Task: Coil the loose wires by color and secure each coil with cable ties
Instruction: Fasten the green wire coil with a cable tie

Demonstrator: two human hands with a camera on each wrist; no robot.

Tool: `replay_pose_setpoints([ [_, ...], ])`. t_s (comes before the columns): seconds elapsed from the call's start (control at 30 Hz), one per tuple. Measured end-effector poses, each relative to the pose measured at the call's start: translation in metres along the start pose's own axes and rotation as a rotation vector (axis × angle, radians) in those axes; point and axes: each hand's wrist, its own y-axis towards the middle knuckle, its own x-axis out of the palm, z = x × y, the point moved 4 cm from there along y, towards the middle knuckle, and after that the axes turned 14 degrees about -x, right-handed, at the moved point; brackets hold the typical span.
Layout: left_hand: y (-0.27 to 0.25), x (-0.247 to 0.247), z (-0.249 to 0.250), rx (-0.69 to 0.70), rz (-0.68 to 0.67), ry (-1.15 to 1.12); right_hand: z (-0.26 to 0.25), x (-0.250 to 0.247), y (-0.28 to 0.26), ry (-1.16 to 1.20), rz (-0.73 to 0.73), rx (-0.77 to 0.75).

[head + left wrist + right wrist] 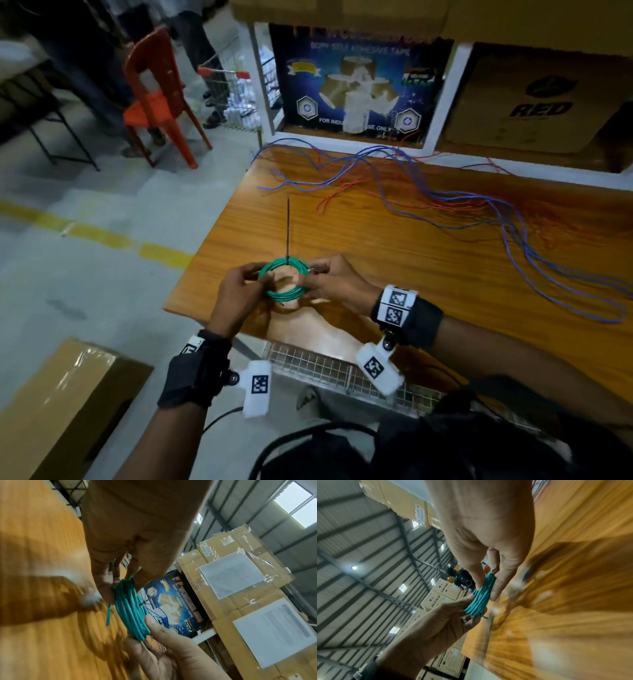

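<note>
Above the near edge of the glossy orange-brown wooden table, held flat between both hands: small round coil of green insulated wire. Left hand pinches its left rim, right hand its right, fingers curled onto the strands. Thin black plastic cable tie cinched at the far rim, tail pointing straight away, equally near either hand.

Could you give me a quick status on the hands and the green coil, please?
Left hand and right hand both grip the green wire coil. Black cable tie on, tail upright. Loose blue and red wires uncoiled.
</note>
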Motion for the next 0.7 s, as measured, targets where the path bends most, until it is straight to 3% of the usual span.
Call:
replay_pose_setpoints([
  [0.23,-0.003,-0.035,-0.022,-0.021,0.161,0.099,0.011,0.033,0.006,-0.123,0.021,0.022],
  [0.47,-0.015,-0.046,-0.018,0.064,0.341,0.257,0.008,0.043,0.011,-0.634,-0.062,-0.120],
  [0.6,-0.019,-0.051,-0.019,0.018,0.411,0.300,0.007,0.047,0.012,-0.828,-0.124,-0.193],
  [0.7,-0.019,-0.052,-0.017,-0.080,0.430,0.340,0.013,0.042,0.017,-0.821,-0.155,-0.203],
])
